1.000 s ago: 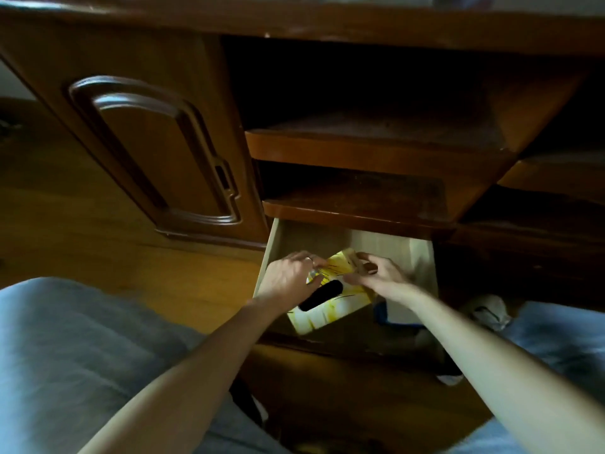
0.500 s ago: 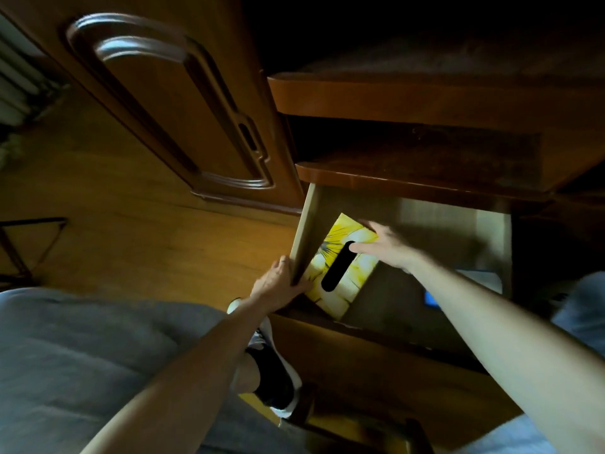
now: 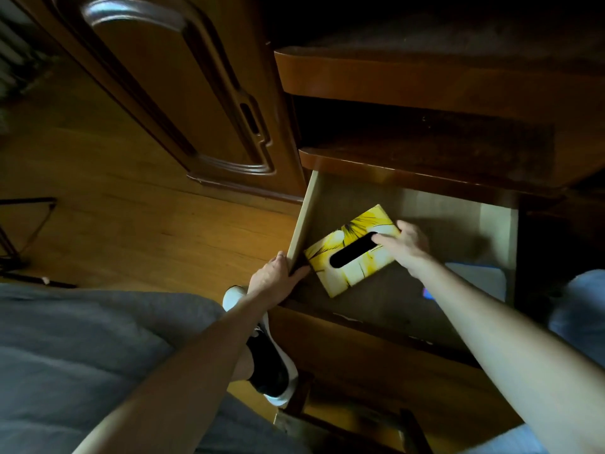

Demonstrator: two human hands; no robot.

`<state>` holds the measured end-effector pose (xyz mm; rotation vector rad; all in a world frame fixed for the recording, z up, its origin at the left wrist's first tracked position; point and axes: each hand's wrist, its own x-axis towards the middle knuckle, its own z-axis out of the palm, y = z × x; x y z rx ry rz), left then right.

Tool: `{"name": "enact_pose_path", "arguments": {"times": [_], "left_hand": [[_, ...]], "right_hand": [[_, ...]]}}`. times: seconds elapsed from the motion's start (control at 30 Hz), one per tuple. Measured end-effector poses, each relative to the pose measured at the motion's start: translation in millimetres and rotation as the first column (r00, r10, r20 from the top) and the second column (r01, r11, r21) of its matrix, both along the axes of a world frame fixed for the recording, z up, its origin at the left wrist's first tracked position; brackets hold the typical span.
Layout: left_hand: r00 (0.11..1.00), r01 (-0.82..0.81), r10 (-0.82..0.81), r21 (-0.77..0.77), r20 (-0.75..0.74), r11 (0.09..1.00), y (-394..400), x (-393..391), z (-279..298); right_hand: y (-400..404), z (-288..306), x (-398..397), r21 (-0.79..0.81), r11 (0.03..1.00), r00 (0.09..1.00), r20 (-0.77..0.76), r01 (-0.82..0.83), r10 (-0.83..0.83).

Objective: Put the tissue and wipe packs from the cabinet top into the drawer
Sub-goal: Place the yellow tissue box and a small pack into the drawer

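Our left grip [image 3: 275,276] has let go of the box [image 3: 353,250] for the drawer [image 3: 302,224] wall, right grip [image 3: 404,245] pressing it flat inside: stowed.

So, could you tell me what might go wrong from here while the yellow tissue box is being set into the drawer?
The left hand grips the drawer's side wall, so shutting the drawer could pinch its fingers. The tissue box lies askew under the right hand and may leave less room for more packs, with a blue and white pack already there.
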<state>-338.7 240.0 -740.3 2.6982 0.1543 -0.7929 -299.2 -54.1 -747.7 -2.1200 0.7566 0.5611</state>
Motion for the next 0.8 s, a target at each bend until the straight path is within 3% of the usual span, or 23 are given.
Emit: {"name": "enact_pose_path", "arguments": {"times": [0.17,0.27,0.47,0.57,0.67,0.8], "left_hand": [[0.998,-0.057,0.056,-0.092,-0.006,0.994,-4.0,0.5,3.1],[0.998,-0.070,0.070,-0.098,-0.006,0.993,-4.1,-0.6,3.2],[0.994,-0.082,0.085,-0.048,0.071,0.995,-4.8,-1.3,0.7],[0.992,-0.075,0.080,-0.048,0.097,0.996,-4.0,-3.6,1.5],[0.984,-0.133,0.136,-0.031,0.113,0.991,-4.9,-2.9,3.6],[0.977,-0.180,0.172,0.055,0.127,0.982,-3.9,-0.5,0.9]], "right_hand": [[-5.0,7.2,-6.1,-0.092,0.987,0.991,0.039,0.131,-0.127],[-7.2,9.1,-18.3,-0.031,0.985,0.982,-0.071,0.172,-0.174],[4.8,7.7,-40.1,-0.130,0.954,0.950,-0.198,-0.270,0.242],[4.1,13.3,-43.8,-0.195,0.930,0.950,-0.077,-0.311,0.301],[-3.6,14.3,-40.4,-0.184,0.885,0.892,0.068,-0.428,0.446],[7.7,6.3,-32.5,-0.190,0.835,0.842,0.068,-0.516,0.535]]}}
